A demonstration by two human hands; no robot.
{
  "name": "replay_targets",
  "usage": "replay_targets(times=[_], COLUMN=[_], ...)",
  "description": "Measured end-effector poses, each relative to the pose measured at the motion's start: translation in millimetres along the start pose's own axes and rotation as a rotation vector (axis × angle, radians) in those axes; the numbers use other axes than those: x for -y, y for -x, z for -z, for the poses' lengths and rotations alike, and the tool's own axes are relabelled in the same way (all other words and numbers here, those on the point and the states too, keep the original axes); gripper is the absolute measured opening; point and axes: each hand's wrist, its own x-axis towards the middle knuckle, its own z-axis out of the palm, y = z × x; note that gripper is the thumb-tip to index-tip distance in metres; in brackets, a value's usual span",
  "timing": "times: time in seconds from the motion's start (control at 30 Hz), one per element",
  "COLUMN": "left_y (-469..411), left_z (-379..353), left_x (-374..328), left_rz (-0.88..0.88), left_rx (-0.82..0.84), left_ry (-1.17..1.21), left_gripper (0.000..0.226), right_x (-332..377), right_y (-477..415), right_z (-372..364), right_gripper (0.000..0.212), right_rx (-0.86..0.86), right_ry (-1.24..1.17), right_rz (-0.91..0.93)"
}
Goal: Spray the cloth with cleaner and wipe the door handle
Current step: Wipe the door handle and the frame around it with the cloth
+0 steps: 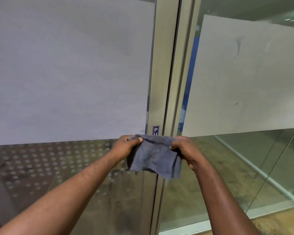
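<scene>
A grey cloth (155,157) hangs between both hands in front of a glass door. My left hand (126,146) pinches its top left corner, and my right hand (187,152) grips its top right edge. The cloth droops down over the metal door frame (161,82). A small blue sign (156,130) on the frame is partly covered by the cloth. No door handle and no spray bottle are in view; the cloth and hands may hide the handle.
Frosted film covers the upper glass of the left door (66,65) and the right panel (244,73). Below it the left glass has a dotted pattern (41,160). A metal floor rail (261,173) runs behind the right glass.
</scene>
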Motion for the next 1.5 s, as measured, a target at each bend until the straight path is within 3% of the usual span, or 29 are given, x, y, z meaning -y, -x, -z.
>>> replay_targets(times=[0.13,0.3,0.43,0.5,0.63,0.77,0.83,0.9,1.07,1.13,1.23,1.37,1.5], left_y=[-1.2,-5.6,-9.7,-10.6,-13.5,-15.0,-16.1,-17.2,-19.1,-18.9,-14.3,-8.7,-9.4], left_z=[3.9,-8.1,-12.4,-13.3,-5.3,7.0,6.2,1.4,-18.7,-25.8,-29.2,-28.7,-21.0], left_x=[-12.8,-33.5,-48.3,-55.6,-69.6,-79.9,-81.0,-80.0,-72.1,-66.6,-59.9,-51.0,-41.2], left_rz=[-0.02,-0.011,-0.016,0.005,0.021,0.142,0.183,0.193,0.208,0.216,0.252,0.221,0.253], left_rx=[0.031,0.043,0.096,0.12,0.164,0.225,0.192,0.137,0.1,0.098,0.18,0.276,0.339], left_ry=[0.144,0.265,0.305,0.256,0.287,0.534,0.653,0.754,0.953,0.982,1.045,1.052,0.92], left_gripper=[0.022,0.022,0.02,0.025,0.028,0.036,0.032,0.03,0.036,0.037,0.03,0.031,0.045], right_x=[5.6,0.5,6.3,8.4,3.3,-14.6,-27.1,-37.4,-40.3,-31.3,-19.1,-12.9,-13.5], right_y=[-3.9,4.1,14.3,15.0,9.4,9.1,13.0,18.6,26.9,27.9,25.6,26.5,35.4], right_z=[15.4,5.9,-15.6,-25.1,-23.8,-17.7,-20.1,-26.0,-46.8,-51.0,-48.7,-37.7,-23.1], right_gripper=[0.018,0.03,0.032,0.036,0.071,0.106,0.105,0.103,0.117,0.109,0.067,0.054,0.021], right_rx=[-0.213,-0.435,-0.342,-0.239,-0.097,-0.237,-0.233,-0.1,0.169,0.116,-0.05,-0.233,-0.318], right_ry=[0.012,0.254,0.276,0.259,0.13,-0.136,-0.336,-0.545,-0.903,-0.997,-1.028,-0.986,-0.866], right_rz=[0.116,0.292,0.553,0.586,0.425,0.182,0.015,-0.128,-0.204,-0.115,0.004,0.072,0.141])
